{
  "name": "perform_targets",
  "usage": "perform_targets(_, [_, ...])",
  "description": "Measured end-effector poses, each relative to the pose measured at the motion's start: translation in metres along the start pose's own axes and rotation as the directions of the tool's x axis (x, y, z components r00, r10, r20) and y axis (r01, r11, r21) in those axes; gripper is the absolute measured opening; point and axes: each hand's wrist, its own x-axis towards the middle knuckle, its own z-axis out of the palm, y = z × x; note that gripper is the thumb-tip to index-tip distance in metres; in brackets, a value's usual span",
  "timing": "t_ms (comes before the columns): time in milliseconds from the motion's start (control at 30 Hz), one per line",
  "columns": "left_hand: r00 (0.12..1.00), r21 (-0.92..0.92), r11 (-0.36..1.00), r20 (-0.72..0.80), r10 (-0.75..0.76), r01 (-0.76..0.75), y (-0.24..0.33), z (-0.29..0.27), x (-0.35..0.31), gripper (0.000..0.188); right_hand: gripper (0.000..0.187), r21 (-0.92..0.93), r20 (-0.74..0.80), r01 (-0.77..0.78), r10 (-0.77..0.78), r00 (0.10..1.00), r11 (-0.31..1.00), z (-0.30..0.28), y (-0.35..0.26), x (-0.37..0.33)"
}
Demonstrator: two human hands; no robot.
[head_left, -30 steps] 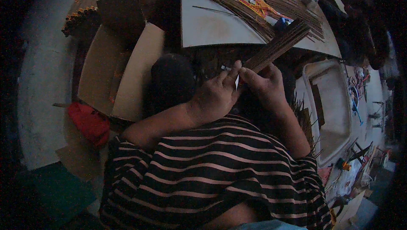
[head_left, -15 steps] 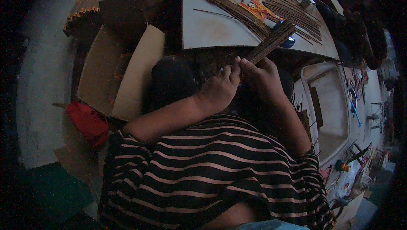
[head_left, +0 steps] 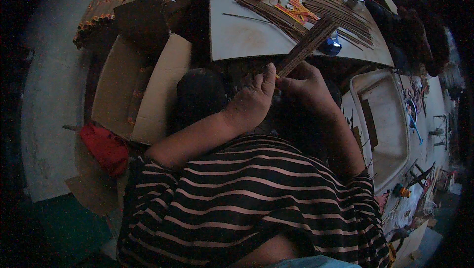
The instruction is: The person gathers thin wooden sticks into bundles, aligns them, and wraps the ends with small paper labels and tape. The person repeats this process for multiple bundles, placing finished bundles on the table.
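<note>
The right hand [head_left: 308, 86] is wrapped round a slanting bundle of thin, dark brown sticks [head_left: 312, 43], gripping it near its lower end with the thumb lying toward the person's left. The left hand [head_left: 251, 101] meets that same lower end from the other side, fingers bunched and raised beside it; whether they pinch the bundle cannot be told in the dim light. A small orange-yellow patch [head_left: 277, 77] shows between the hands. From there the bundle points up and to the right, away from the body, its far end in view over the near edge of a white-topped table [head_left: 242, 41].

Just beside that far end sits a small blue object [head_left: 333, 46]. Farther back on the table lie loose brown sticks [head_left: 340, 16] and red-and-yellow paper strips [head_left: 295, 12]. An open brown cardboard box [head_left: 163, 90] stands left of the hands; a whitish rectangular tub [head_left: 390, 124] is to the right.
</note>
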Motion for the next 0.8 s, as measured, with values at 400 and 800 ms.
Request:
perform_targets(400, [0.996,-0.371,0.926,-0.033,-0.087,0.068,0.004,-0.014,0.007,0.063,0.033,0.098,0.036,0.184,-0.188,0.982,0.978,-0.004,-0.009,-0.006])
perform_targets(800, [0.975,-0.816,0.536,0.151,-0.165,0.217,0.003,-0.059,0.017,0.039,0.037,0.076,0.030,0.338,-0.341,0.940,0.938,0.000,-0.020,-0.010])
